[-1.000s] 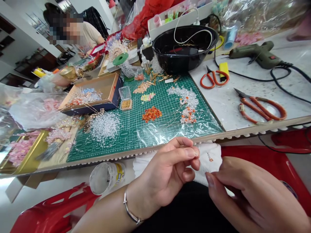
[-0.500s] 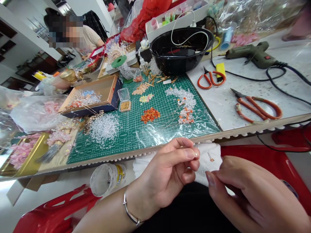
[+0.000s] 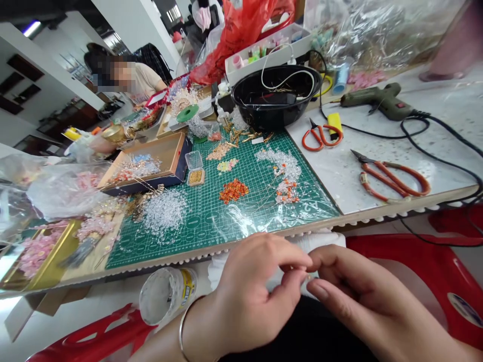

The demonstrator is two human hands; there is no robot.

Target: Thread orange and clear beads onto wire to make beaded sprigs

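Note:
My left hand (image 3: 260,291), with a bracelet at its wrist, is closed in a pinch with its back turned up. At its fingertips shows a tiny pale bead (image 3: 308,277), mostly hidden by the fingers. My right hand (image 3: 362,296) meets it from the right, thumb and forefinger curled in a pinch; whatever they grip is too small to make out. Both hands are in front of the table edge, above my lap. Beyond them on the green cutting mat (image 3: 204,226) lie orange beads (image 3: 234,191), clear beads (image 3: 165,208), and a clear-and-orange beaded strand (image 3: 287,191).
Orange-handled pliers (image 3: 392,176), small scissors (image 3: 320,137) and a glue gun (image 3: 377,100) with its cord lie at right. A black basin (image 3: 264,113) and an open box (image 3: 147,166) stand behind. A plastic tub (image 3: 160,296) is below the edge. Another person (image 3: 145,80) sits far left.
My hands have come together at the fingertips. The left has rolled from palm showing to back up, and the right has moved left. The view has shifted slightly.

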